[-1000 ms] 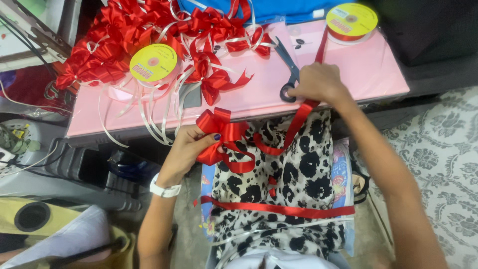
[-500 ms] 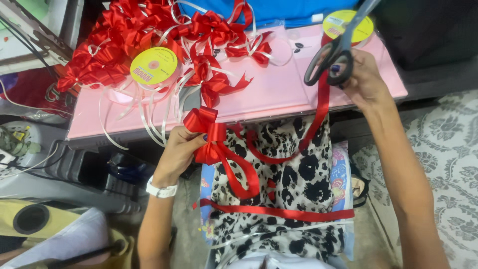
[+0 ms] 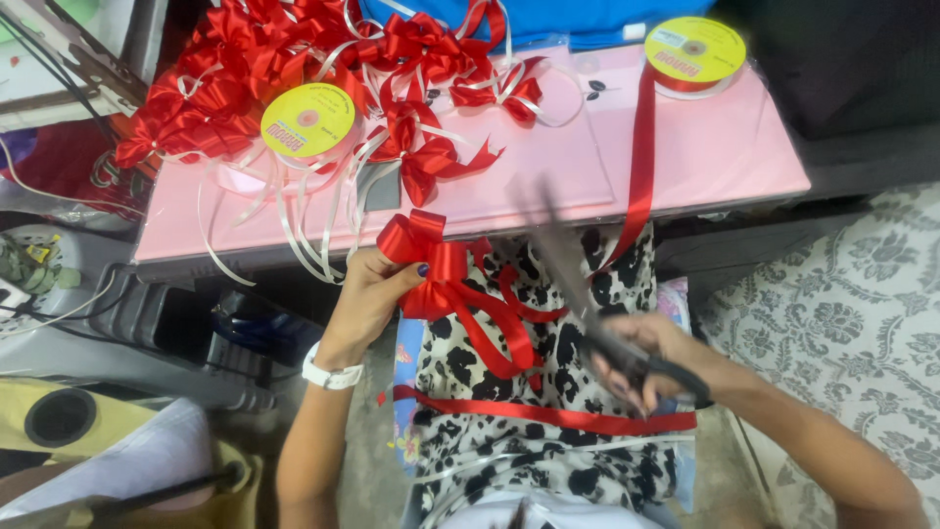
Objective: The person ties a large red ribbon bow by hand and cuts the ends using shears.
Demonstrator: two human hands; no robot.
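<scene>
Head view, looking down over the lap. Left hand (image 3: pixel 367 294) closed around a red ribbon bow (image 3: pixel 431 260), thumb and fingers pinching it at the knot; the bow is held up just in front of the near edge of the pink desk (image 3: pixel 685 167), above the black-and-white spotted fabric (image 3: pixel 548 451) on the lap. Loose red tails hang from the bow across the fabric. White wristband (image 3: pixel 331 374) on the left wrist. Right hand (image 3: pixel 636 358) closed through the dark handles of a pair of scissors (image 3: pixel 578 294), blades pointing up and away toward the desk edge; blades are motion-blurred, so whether they are parted or shut cannot be read. Scissors sit just right of the bow, not clearly touching it. A red ribbon strand (image 3: pixel 641 147) runs from the right-hand yellow-faced ribbon spool (image 3: pixel 695 51) down over the desk edge to the lap. A second flat run of red ribbon (image 3: pixel 548 416) lies across the fabric, below the right hand. On the desk, left part: another yellow-faced spool (image 3: pixel 307 120), a pile of finished red bows (image 3: pixel 245 59) and loose white ribbon strands (image 3: pixel 294 216) trailing over the edge
</scene>
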